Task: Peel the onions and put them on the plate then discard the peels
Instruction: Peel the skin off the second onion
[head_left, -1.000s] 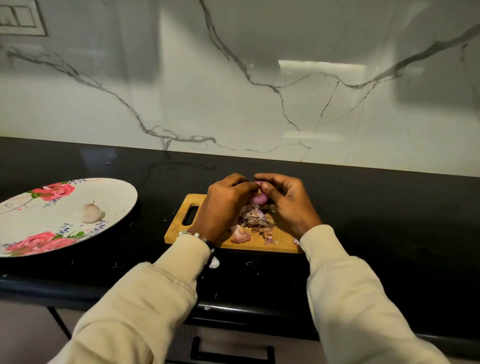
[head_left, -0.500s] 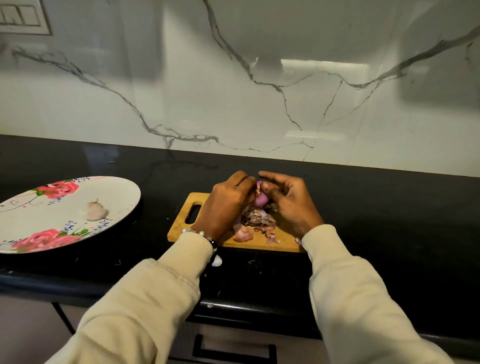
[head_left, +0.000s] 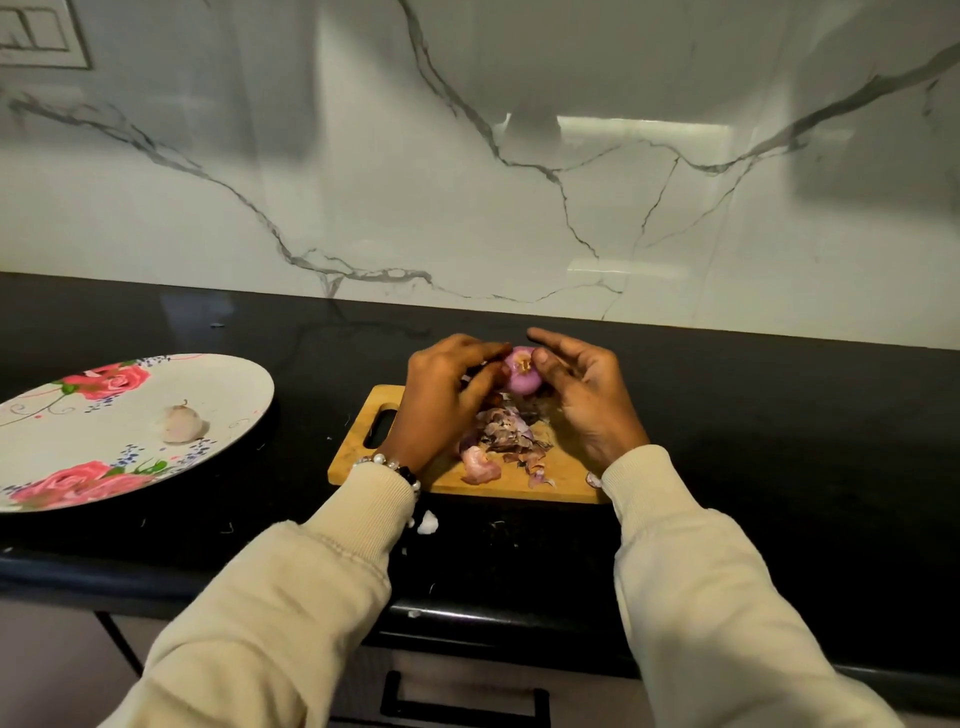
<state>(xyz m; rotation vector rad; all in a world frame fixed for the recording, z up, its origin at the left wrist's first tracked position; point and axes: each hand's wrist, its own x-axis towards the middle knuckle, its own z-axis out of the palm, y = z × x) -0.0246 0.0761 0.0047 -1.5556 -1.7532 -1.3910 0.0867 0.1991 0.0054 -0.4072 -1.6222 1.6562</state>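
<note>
A small purple onion (head_left: 522, 375) is held above the far edge of the wooden cutting board (head_left: 415, 475), root end facing me. My left hand (head_left: 447, 395) grips it from the left with curled fingers. My right hand (head_left: 582, 395) pinches it from the right with thumb and forefinger. A heap of dry purple peels (head_left: 506, 434) lies on the board beneath the hands, with a pink piece (head_left: 480, 464) nearer me. One peeled pale onion (head_left: 179, 423) rests on the flowered white plate (head_left: 228, 384) at the left.
The black counter (head_left: 779, 441) runs to a marble wall behind. Small peel scraps and a white bit (head_left: 427, 522) lie on the counter in front of the board. A drawer handle (head_left: 462, 701) shows below the counter edge.
Both hands have lifted slightly and spread apart, so more of the purple onion shows between them. The view has shifted a little; plate and board stay in place.
</note>
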